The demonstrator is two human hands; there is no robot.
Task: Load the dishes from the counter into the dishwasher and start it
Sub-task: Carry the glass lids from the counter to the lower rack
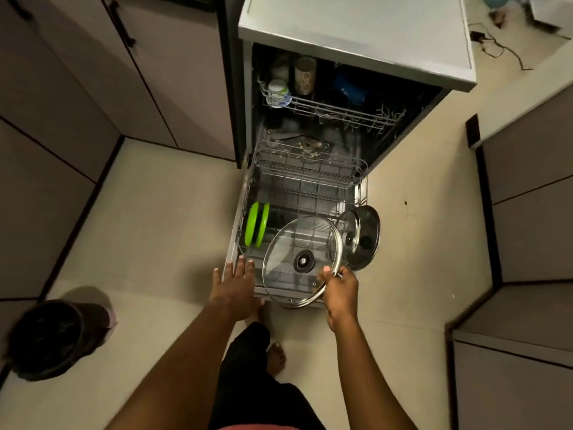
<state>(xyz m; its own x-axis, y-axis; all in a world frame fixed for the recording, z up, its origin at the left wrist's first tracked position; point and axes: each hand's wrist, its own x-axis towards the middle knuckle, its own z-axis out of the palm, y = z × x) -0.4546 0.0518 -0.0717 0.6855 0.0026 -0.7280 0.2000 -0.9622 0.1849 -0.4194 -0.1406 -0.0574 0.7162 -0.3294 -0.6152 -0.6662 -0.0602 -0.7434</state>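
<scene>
two bare arms reach forward from the bottom of the view, above a dark trouser leg and a bare foot [277, 356] on the pale floor [155, 212]. the right hand [339, 287] pinches the near rim of a large glass lid [297, 243], thumb on top, holding it tilted over the front right part of the lower rack [307, 181]. the left hand [235, 287] is released, its fingers straight and spread at the rack's front left corner; whether it touches the rack i cannot tell. a smaller glass lid [362, 235] stands on edge at the rack's right side, just behind the large one. two green plates [256, 224] stand upright at the rack's left side. the rack is pulled out over the open door of the dishwasher [356, 32]. the upper rack [328, 110] carries a white cup [278, 93], a patterned mug [305, 76] and something blue [348, 86]. a dark bucket [52, 339] sits on the floor at the far left.
</scene>
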